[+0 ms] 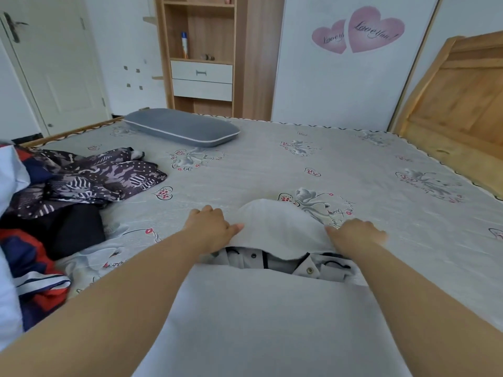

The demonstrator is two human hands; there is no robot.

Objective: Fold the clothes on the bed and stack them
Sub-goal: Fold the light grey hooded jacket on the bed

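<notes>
I was in a bedroom at home. A wide bed (340,164) with a grey sheet printed in swans and hearts filled most of my view, with a grey pillow (181,126) lying near its far edge. A wooden headboard (457,104) stood at the right. Beyond the bed stood a wooden shelf unit (202,50) with two white drawers, a white door (54,63) at the left, and two pink heart stickers (359,29) on a pale wardrobe panel.
</notes>
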